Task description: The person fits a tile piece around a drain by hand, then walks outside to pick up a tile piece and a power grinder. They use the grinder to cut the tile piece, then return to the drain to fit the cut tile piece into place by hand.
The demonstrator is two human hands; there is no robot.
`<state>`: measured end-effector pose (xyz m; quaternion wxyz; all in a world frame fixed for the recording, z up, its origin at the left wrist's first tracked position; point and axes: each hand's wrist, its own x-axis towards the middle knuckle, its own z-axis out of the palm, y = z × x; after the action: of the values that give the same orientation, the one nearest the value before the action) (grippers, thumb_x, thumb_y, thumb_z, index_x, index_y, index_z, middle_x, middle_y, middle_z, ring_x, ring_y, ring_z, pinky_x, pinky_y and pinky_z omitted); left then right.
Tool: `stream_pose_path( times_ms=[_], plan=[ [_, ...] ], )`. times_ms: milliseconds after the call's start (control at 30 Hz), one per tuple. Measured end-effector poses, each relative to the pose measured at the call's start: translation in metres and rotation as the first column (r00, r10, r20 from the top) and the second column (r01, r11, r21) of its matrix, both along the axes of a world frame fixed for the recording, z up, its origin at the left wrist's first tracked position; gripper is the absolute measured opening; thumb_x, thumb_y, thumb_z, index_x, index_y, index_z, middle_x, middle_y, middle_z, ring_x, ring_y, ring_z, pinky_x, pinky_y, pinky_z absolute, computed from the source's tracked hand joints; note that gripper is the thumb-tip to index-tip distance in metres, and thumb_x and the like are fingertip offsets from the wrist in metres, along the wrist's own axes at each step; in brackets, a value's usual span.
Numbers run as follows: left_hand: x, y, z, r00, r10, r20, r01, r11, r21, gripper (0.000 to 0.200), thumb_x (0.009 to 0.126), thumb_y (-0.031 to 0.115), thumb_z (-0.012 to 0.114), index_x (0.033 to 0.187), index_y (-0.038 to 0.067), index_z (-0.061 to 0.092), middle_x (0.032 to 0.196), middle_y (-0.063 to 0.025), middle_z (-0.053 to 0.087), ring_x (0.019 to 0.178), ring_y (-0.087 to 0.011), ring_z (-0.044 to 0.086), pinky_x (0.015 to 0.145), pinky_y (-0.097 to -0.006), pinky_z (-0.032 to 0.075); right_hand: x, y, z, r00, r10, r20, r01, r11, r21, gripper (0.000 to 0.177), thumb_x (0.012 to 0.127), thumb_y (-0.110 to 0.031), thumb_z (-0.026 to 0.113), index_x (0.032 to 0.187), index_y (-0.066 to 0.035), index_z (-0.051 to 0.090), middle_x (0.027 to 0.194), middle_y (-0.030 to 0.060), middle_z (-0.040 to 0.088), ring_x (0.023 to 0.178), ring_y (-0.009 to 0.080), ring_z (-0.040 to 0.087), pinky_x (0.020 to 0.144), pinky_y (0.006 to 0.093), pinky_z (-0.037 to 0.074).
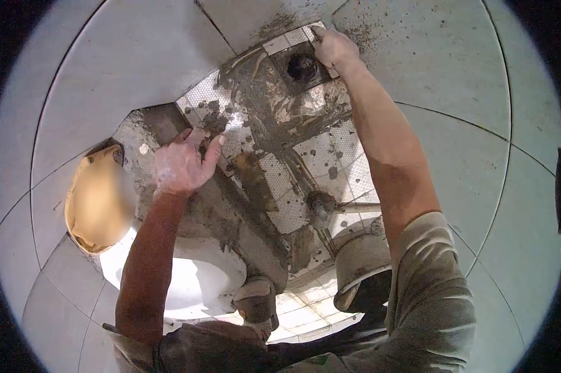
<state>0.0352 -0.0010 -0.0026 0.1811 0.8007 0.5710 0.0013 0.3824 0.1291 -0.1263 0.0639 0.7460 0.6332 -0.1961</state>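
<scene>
1. Pressing with our right hand, fingers together, we touch the tile strip at the far edge of the floor drain.
2. Our left hand rests spread on the grey step.
3. The mosaic floor seems laid; dark mortar smears are not yet cleaned.
4. Large pale wall tiles surround us, and a white toilet bowl stands near.
</scene>
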Motion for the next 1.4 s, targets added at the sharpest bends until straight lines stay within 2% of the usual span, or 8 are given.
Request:
stream_pose_path(
  times_ms=[200,267,333,433,600,667,867,1400],
  plan=[
    [0.004,0.001,0.008,0.998,0.023,-0.053,-0.026,0.998,-0.049,0.037,0.087,0.044,0.062,0.089,0.008,0.069,0.079,-0.0140,0.069,0.066,-0.0338,0.068,0.057,-0.0428,0.055,0.008,-0.029,0.006,1.000,-0.007,0.003,0.007,0.999,-0.041,0.049,0.085,-0.021,0.054,0.134,-0.028,0.052,0.122,0.0136,0.062,0.115,0.0324,0.059,0.096,0.0450,0.049],
    [0.001,0.000,0.002,1.000,-0.010,0.025,0.009,0.998,0.057,0.033,0.088,0.044,0.061,0.087,0.011,0.065,0.072,-0.0154,0.067,0.062,-0.0376,0.066,0.056,-0.0466,0.052,0.009,-0.043,0.014,1.000,-0.017,0.026,0.018,0.999,-0.038,0.048,0.087,-0.022,0.053,0.134,-0.028,0.052,0.121,0.0137,0.062,0.114,0.0323,0.059,0.095,0.0451,0.049],
    [0.000,0.000,0.002,0.999,-0.019,0.049,0.016,0.998,0.058,0.033,0.088,0.044,0.061,0.086,0.011,0.065,0.069,-0.0164,0.066,0.062,-0.0380,0.065,0.055,-0.0468,0.051,0.014,-0.054,0.016,0.999,-0.041,-0.010,0.040,0.996,-0.082,0.049,0.091,-0.032,0.051,0.139,-0.025,0.048,0.120,0.0130,0.064,0.111,0.0322,0.060,0.094,0.0429,0.049],
    [0.003,0.001,0.009,0.999,-0.016,0.033,0.015,0.999,0.032,0.034,0.088,0.044,0.061,0.086,0.011,0.065,0.064,-0.0179,0.064,0.060,-0.0385,0.064,0.054,-0.0466,0.051,0.018,-0.068,0.015,0.998,-0.061,-0.018,0.059,0.994,-0.089,0.052,0.090,-0.041,0.054,0.139,-0.025,0.047,0.121,0.0130,0.063,0.112,0.0323,0.059,0.095,0.0416,0.048],
    [0.003,0.000,0.006,0.999,-0.028,0.021,0.026,0.997,0.068,0.034,0.089,0.044,0.060,0.083,0.011,0.064,0.060,-0.0179,0.062,0.058,-0.0381,0.064,0.051,-0.0462,0.050,0.021,-0.090,0.019,0.998,-0.046,-0.049,0.043,0.997,-0.063,0.054,0.083,-0.035,0.061,0.136,-0.026,0.051,0.121,0.0152,0.063,0.113,0.0333,0.059,0.096,0.0431,0.048],
    [0.005,0.000,0.010,0.999,-0.009,-0.044,0.009,1.000,0.007,0.034,0.088,0.042,0.062,0.087,0.008,0.068,0.082,-0.0128,0.070,0.067,-0.0323,0.068,0.058,-0.0411,0.055,0.019,-0.095,0.022,0.999,-0.041,0.014,0.042,0.998,-0.040,0.055,0.082,-0.035,0.062,0.136,-0.026,0.052,0.122,0.0148,0.062,0.112,0.0335,0.060,0.095,0.0430,0.049],
    [0.005,0.000,0.011,0.997,0.012,-0.070,-0.016,0.998,-0.054,0.034,0.089,0.042,0.060,0.090,0.009,0.068,0.083,-0.0129,0.070,0.070,-0.0334,0.068,0.061,-0.0430,0.055,0.023,-0.106,0.027,0.996,-0.083,-0.014,0.081,0.989,-0.125,0.051,0.082,-0.029,0.059,0.133,-0.024,0.054,0.123,0.0173,0.061,0.108,0.0341,0.062,0.093,0.0438,0.050],
    [0.004,0.001,0.009,0.999,0.017,-0.033,-0.018,1.000,-0.026,0.033,0.087,0.042,0.062,0.091,0.010,0.069,0.085,-0.0131,0.070,0.071,-0.0330,0.068,0.062,-0.0420,0.055,0.010,-0.092,0.020,0.982,-0.172,-0.079,0.185,0.958,0.218,0.057,0.084,-0.028,0.062,0.134,-0.011,0.041,0.120,0.0235,0.057,0.112,0.0408,0.056,0.089,0.0501,0.050]
  ],
)
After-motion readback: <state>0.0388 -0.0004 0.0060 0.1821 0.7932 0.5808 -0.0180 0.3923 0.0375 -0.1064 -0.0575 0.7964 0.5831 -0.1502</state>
